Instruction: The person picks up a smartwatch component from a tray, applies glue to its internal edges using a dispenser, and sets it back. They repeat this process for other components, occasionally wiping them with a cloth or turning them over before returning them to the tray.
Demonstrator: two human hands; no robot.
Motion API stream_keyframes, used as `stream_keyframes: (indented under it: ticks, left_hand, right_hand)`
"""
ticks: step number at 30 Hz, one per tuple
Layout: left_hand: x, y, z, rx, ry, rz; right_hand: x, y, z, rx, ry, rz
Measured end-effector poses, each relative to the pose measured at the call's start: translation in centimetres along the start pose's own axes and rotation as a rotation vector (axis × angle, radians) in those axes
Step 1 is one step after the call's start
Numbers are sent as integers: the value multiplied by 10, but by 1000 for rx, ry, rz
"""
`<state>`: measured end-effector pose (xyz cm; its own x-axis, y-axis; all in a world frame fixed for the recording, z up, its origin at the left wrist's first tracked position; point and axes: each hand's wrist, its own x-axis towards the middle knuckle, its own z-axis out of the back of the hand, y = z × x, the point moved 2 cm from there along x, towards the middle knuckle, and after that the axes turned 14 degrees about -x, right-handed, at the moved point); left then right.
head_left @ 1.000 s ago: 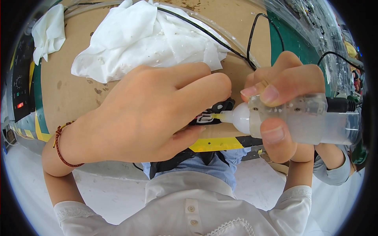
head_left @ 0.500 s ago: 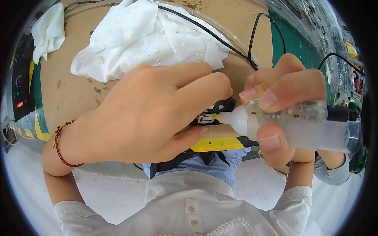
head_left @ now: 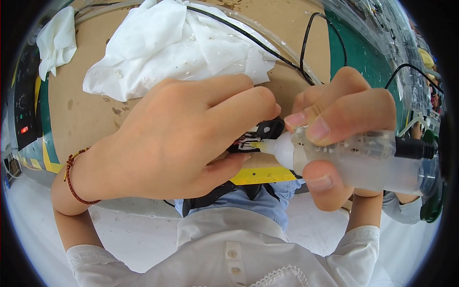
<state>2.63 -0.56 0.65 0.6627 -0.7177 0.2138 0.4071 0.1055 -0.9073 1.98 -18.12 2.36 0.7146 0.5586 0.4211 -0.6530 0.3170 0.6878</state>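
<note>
My left hand (head_left: 177,138) is closed around a small black part (head_left: 271,128), pinching it between thumb and fingers; much of it is hidden under the hand. Thin wires and pale spots show inside the part. My right hand (head_left: 356,110) grips a translucent dispensing syringe (head_left: 368,167), held nearly level, with a black fitting (head_left: 412,147) at its rear end. From its white front cone a yellowish nozzle (head_left: 260,146) reaches into the open face of the black part. Whether the nozzle touches it I cannot tell.
A crumpled white cloth (head_left: 143,52) lies beyond my hands on the brown board (head_left: 71,124), with another cloth (head_left: 57,40) at far left. Black cable (head_left: 239,31) crosses behind. A control box (head_left: 24,105) with a red light stands left; clear plastic trays (head_left: 382,38) are at right.
The syringe's front end has shifted slightly left and down over the black part. My right thumb has moved a little left and down. My left hand has barely moved.
</note>
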Motion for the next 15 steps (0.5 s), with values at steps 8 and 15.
stream_keyframes:
  ticks: [8,15]
  left_hand:
    - [0,0,-1,23,-1,1]
    - [0,1,-2,17,-3,1]
  right_hand:
    - [3,5,-7,-66,-171,61]
    - [0,4,-8,-50,-188,53]
